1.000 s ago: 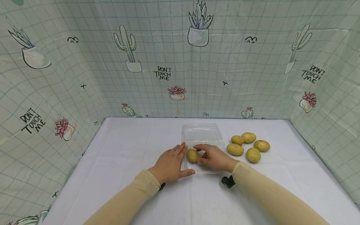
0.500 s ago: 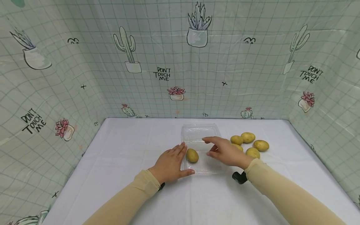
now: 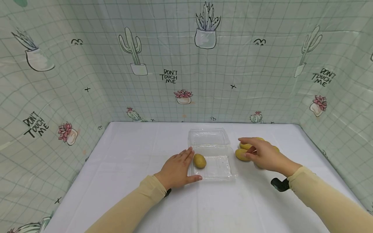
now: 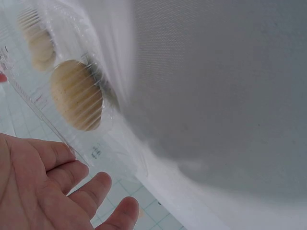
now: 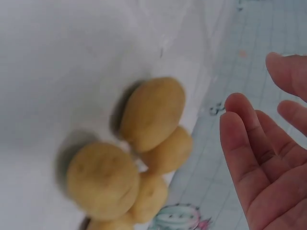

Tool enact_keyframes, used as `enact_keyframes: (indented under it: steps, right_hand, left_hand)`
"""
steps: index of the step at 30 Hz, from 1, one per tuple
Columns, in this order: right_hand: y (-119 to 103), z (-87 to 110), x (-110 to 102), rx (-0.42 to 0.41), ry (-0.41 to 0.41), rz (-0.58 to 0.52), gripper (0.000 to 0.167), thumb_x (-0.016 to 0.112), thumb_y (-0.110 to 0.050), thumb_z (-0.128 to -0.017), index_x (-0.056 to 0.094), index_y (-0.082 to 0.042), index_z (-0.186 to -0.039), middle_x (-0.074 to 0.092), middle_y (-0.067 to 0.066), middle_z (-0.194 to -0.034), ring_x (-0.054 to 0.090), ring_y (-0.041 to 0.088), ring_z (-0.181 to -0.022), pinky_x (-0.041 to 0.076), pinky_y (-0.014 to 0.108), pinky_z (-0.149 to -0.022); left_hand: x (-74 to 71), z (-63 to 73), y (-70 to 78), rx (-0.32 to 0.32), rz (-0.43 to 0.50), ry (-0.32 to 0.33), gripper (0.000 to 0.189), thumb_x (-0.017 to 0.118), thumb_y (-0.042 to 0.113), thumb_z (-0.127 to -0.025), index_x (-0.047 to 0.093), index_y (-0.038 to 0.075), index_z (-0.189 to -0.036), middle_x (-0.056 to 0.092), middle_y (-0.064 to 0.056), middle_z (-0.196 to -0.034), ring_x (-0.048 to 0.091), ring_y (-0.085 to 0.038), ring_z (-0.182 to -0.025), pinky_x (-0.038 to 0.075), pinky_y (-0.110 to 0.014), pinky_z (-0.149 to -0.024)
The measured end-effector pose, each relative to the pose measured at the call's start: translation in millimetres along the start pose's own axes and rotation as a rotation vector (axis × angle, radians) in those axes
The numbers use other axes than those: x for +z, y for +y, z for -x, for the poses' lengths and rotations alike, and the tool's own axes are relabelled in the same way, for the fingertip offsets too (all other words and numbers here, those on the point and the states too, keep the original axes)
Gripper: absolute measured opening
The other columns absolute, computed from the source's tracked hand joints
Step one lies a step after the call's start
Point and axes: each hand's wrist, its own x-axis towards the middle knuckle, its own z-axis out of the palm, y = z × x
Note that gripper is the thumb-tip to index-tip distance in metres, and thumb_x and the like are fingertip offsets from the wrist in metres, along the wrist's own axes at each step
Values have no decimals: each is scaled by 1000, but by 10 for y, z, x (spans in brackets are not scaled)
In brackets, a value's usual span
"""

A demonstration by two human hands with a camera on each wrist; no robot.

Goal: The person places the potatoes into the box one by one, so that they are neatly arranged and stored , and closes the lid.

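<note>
Clear, thin plastic, ribbed and shiny, the hinged clamshell box lies open on the white cloth-covered surface, one smooth, yellow-brown oval potato sitting at the left of its base! The left hand lies along the box's left edge, fingers straight, thumb spread, grip released. And the right hand hovers over a cluster of rounded, yellow-brown potatoes, fingers loosely bent, grip released, nothing in it.
</note>
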Motion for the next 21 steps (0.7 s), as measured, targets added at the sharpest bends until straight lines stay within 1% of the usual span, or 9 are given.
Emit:
enact_keyframes:
  steps: [2, 5, 8, 11, 14, 21]
  right_hand:
    - [67, 90, -40, 31, 1, 7, 53, 70, -2, -91, 52, -4, -142, 58, 16, -132, 66, 15, -93, 55, 31, -74]
    - [184, 212, -77, 51, 3, 20, 53, 70, -2, -91, 53, -1, -141, 59, 17, -131, 66, 15, -92, 55, 31, -74]
    - [301, 321, -105, 67, 11, 60, 52, 71, -3, -91, 53, 1, -139, 62, 19, -127, 67, 18, -91, 56, 31, -73]
    - [404, 406, -128, 95, 8, 87, 52, 72, -7, -91, 53, 2, -138, 62, 20, -126, 67, 21, -93, 56, 32, -72]
    - [487, 469, -142, 118, 4, 94, 54, 73, -10, -91, 52, 4, -139, 61, 22, -125, 66, 21, -93, 55, 31, -72]
    - [653, 554, -94, 137, 2, 100, 58, 74, -6, -89, 50, 6, -140, 61, 23, -126, 65, 15, -85, 53, 28, -67]
  left_hand:
    - [-6, 1, 4, 3, 4, 0, 99, 47, 74, -91, 34, -1, -154, 29, -15, -160, 35, -28, -143, 37, -42, -109]
    - [-16, 6, 7, 10, 7, 10, 98, 49, 73, -91, 35, -2, -153, 30, -16, -159, 36, -29, -142, 38, -42, -108]
    - [-15, 9, 6, 12, -3, 11, 98, 48, 73, -91, 35, -2, -153, 30, -16, -159, 37, -29, -142, 39, -42, -108]
    - [-13, 8, 3, 13, -9, 13, 98, 48, 73, -91, 35, -2, -153, 30, -16, -159, 37, -28, -142, 39, -42, -108]
    - [-16, 8, 5, 13, -5, 13, 97, 48, 73, -91, 35, -2, -153, 30, -16, -159, 37, -29, -142, 39, -42, -108]
    - [-17, 13, 11, 13, -1, 22, 97, 49, 72, -92, 35, -2, -153, 31, -16, -159, 37, -29, -142, 40, -42, -108]
